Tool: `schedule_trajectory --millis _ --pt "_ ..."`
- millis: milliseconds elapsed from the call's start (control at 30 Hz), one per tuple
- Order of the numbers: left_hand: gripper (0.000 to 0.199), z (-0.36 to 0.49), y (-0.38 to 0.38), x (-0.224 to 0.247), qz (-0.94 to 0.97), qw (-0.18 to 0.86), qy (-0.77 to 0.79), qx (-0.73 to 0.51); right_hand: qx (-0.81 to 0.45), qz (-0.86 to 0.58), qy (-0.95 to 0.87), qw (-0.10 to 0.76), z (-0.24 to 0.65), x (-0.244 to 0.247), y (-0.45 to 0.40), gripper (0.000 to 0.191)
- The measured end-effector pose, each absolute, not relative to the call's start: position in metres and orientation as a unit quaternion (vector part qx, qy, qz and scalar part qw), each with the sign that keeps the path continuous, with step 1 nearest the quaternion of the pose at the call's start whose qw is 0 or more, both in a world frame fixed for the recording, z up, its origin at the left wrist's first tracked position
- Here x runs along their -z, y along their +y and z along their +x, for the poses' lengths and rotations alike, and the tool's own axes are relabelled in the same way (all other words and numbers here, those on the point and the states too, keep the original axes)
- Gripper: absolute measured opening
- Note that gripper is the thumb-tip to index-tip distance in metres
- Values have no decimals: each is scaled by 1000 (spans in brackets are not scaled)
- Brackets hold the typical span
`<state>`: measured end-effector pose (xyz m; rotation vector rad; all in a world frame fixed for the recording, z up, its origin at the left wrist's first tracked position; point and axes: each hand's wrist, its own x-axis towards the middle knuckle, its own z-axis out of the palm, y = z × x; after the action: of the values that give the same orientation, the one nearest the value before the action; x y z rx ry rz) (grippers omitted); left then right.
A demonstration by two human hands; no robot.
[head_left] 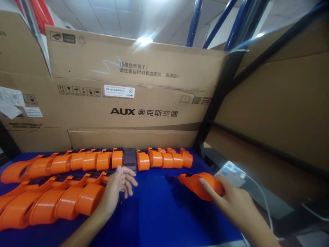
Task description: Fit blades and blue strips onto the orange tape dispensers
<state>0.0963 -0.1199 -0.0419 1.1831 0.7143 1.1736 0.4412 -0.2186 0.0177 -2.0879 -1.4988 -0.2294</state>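
Note:
My right hand (232, 197) grips an orange plastic piece (203, 185) with a rounded, cup-like body and a dark fitting at its far end. Thumb and fingers hold it from the right, over the blue table (164, 212). My left hand (122, 183) is open, with its fingers loosely bent and apart and nothing in them. It hovers beside the right end of the nearer row of similar orange pieces (89, 199). Just beyond its fingertips lies a dark flat rectangular object (130, 159), set within the farther orange row (82, 161).
A large cardboard sheet (154, 92) with printing stands behind the table. Another cardboard panel (282, 92) and dark rack bars (221, 92) rise at the right. A white cable (264, 199) hangs near my right forearm, beside a grey surface with a printed label (231, 171).

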Motion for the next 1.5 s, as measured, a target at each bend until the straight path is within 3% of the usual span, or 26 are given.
schedule_trajectory --millis 233,433,667,800,1100,1300,1500 --pt "70 96 -121 41 509 624 311 -505 23 -812 -565 145 454 -4 -217 57" --pt "68 98 -123 39 515 619 309 -506 274 -719 -623 142 420 -15 -192 60" --pt "55 98 -124 33 519 598 326 -516 216 -687 -692 53 363 -9 -112 68" --pt "48 98 -123 29 522 591 333 -517 216 -677 -703 35 352 8 -84 62" --pt "44 99 -120 34 532 595 323 -508 254 -653 -713 35 356 2 -88 44" --pt "37 100 -123 36 554 587 322 -495 287 -647 -704 61 360 -26 -104 49" --pt "31 98 -117 37 533 561 346 -531 312 -576 -740 151 342 -65 -141 55"
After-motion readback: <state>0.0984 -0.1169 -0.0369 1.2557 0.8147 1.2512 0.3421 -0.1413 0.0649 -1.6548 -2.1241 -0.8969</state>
